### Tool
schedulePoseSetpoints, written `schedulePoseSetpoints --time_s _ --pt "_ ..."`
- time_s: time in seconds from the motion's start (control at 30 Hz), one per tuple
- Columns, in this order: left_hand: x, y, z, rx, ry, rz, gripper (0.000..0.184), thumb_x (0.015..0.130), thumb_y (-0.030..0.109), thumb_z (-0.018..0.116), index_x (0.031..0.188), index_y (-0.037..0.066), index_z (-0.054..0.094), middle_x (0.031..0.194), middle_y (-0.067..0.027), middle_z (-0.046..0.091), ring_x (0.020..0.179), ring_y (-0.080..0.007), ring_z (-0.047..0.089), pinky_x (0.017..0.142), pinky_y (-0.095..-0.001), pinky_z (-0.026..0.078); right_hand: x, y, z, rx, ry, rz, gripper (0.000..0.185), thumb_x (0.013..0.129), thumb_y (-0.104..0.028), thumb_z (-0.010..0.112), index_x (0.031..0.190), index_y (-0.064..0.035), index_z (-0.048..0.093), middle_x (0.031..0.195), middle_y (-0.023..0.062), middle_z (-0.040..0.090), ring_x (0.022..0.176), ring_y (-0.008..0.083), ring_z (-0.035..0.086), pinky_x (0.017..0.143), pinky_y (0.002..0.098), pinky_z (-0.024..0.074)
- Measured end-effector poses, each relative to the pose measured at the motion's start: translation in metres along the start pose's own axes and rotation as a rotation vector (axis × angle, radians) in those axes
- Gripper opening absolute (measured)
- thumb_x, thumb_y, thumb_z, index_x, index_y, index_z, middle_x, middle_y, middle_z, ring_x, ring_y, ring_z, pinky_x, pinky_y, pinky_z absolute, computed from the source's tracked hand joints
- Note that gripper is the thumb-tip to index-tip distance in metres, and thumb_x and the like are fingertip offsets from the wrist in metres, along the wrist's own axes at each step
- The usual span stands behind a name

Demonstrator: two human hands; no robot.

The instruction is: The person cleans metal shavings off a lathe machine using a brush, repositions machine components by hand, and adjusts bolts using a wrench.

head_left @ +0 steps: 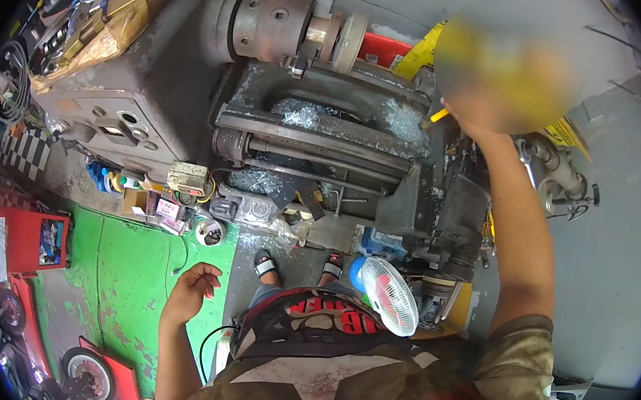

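My right hand (pixel 470 125) reaches over the right part of a metal lathe, partly covered by a blurred patch. Its fingers are closed on a small yellow-handled brush (pixel 438 116), whose dark tip points down-left at a pile of metal shavings (pixel 403 121) on the lathe bed (pixel 319 131). More shavings (pixel 299 114) lie further left. The lathe chuck (pixel 273 24) grips a round workpiece (pixel 349 42) at the upper left of the bed. My left hand (pixel 194 289) hangs low beside my body over the green floor, fingers loosely bent and apart, with nothing in it.
A white-grilled fan (pixel 390 296) stands close to my body. Below the lathe are a white tub (pixel 210 232) and shavings on the floor. Tools crowd the headstock top (pixel 115 26). A red cabinet (pixel 19 242) and wheels are at the left.
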State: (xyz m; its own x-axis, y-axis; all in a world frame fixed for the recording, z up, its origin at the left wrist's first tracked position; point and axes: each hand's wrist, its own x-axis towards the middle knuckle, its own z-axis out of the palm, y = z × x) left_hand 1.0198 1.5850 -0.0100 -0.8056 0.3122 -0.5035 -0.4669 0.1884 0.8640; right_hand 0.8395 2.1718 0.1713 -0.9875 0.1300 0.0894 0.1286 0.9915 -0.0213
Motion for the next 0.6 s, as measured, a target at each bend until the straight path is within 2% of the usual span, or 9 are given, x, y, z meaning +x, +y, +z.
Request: schedulePoseSetpoints --time_s 0.03,0.07,0.2,0.23,0.37,0.47,0.53,0.57,0.6 --pt "0.003 -0.011 -0.005 0.014 -0.012 -0.018 0.022 0.095 -0.002 0.045 0.107 -0.002 0.063 0.08 -0.0084 0.061 0.066 -0.0148 0.052 0.064 -0.0259 0.045 0.001 0.003 0.0 -0.009 0.151 -0.038 0.023 0.084 -0.022 0.075 0.084 0.0002 0.069 0.073 0.0129 0.069 0.064 0.0308 0.062 0.063 0.0419 0.051" --pt "0.007 -0.024 -0.011 0.016 -0.012 -0.017 0.022 0.095 -0.002 0.045 0.107 -0.002 0.063 0.08 -0.0084 0.061 0.066 -0.0148 0.052 0.064 -0.0259 0.045 -0.001 0.0 -0.002 -0.008 0.153 -0.037 0.023 0.084 -0.022 0.075 0.084 0.0002 0.069 0.073 0.0129 0.069 0.064 0.0308 0.062 0.063 0.0419 0.051" --pt "0.017 -0.087 -0.036 -0.024 0.088 -0.291 0.018 0.093 0.005 0.051 0.104 -0.001 0.064 0.075 -0.0073 0.058 0.06 -0.0151 0.049 0.058 -0.0271 0.044 -0.025 -0.033 -0.013 -0.076 -0.384 -0.156 0.022 0.083 -0.021 0.075 0.084 -0.0004 0.07 0.079 0.0176 0.071 0.071 0.0368 0.065 0.067 0.0461 0.0521" --pt "0.017 -0.103 -0.042 -0.02 0.09 -0.289 0.018 0.093 0.005 0.051 0.104 -0.001 0.064 0.075 -0.0073 0.058 0.06 -0.0151 0.049 0.058 -0.0271 0.044 -0.024 -0.031 -0.009 -0.072 -0.381 -0.155 0.022 0.083 -0.021 0.075 0.084 -0.0004 0.07 0.079 0.0176 0.071 0.071 0.0368 0.065 0.067 0.0461 0.0521" --pt "0.01 -0.154 -0.06 -0.047 0.133 -0.457 0.017 0.094 0.01 0.053 0.101 0.0 0.064 0.071 -0.0064 0.055 0.056 -0.0149 0.047 0.053 -0.0281 0.043 -0.004 -0.008 0.021 -0.017 0.103 -0.096 0.018 0.081 -0.018 0.074 0.083 -0.0003 0.069 0.08 0.02 0.07 0.073 0.0414 0.065 0.069 0.0489 0.0524" --pt "-0.001 -0.151 -0.055 -0.029 0.21 -0.47 0.019 0.095 0.009 0.051 0.104 0.0 0.064 0.073 -0.007 0.057 0.059 -0.0167 0.05 0.057 -0.0296 0.044 0.003 0.0 0.026 -0.092 0.069 -0.115 0.015 0.079 -0.015 0.072 0.082 -0.0003 0.068 0.082 0.0213 0.071 0.075 0.0446 0.065 0.07 0.0494 0.053" --pt "0.002 -0.141 -0.049 -0.698 0.272 -0.362 0.024 0.093 0.008 0.054 0.111 0.0 0.066 0.08 -0.01 0.066 0.065 -0.0206 0.06 0.062 -0.0308 0.05 0.003 0.007 0.062 -0.197 0.008 -0.205 0.013 0.077 -0.012 0.071 0.08 -0.0007 0.067 0.08 0.0202 0.07 0.073 0.0433 0.065 0.068 0.0481 0.0526" --pt "0.002 -0.127 -0.046 -0.882 0.206 -0.289 0.028 0.095 0.011 0.055 0.118 -0.002 0.064 0.095 -0.0157 0.072 0.078 -0.0261 0.068 0.072 -0.0346 0.054 -0.003 0.007 0.075 -0.067 0.125 -0.343 0.01 0.076 -0.01 0.07 0.078 -0.0012 0.066 0.077 0.0195 0.069 0.07 0.042 0.064 0.067 0.0469 0.0516" --pt "0.0 -0.096 -0.039 -1.011 0.135 -0.201 0.031 0.095 0.009 0.054 0.121 -0.002 0.063 0.105 -0.0188 0.073 0.087 -0.0281 0.07 0.081 -0.0364 0.056 0.003 0.0 0.083 -0.05 -0.036 -0.208 0.009 0.076 -0.009 0.069 0.078 -0.0014 0.066 0.075 0.0185 0.068 0.069 0.041 0.062 0.067 0.0459 0.0506"
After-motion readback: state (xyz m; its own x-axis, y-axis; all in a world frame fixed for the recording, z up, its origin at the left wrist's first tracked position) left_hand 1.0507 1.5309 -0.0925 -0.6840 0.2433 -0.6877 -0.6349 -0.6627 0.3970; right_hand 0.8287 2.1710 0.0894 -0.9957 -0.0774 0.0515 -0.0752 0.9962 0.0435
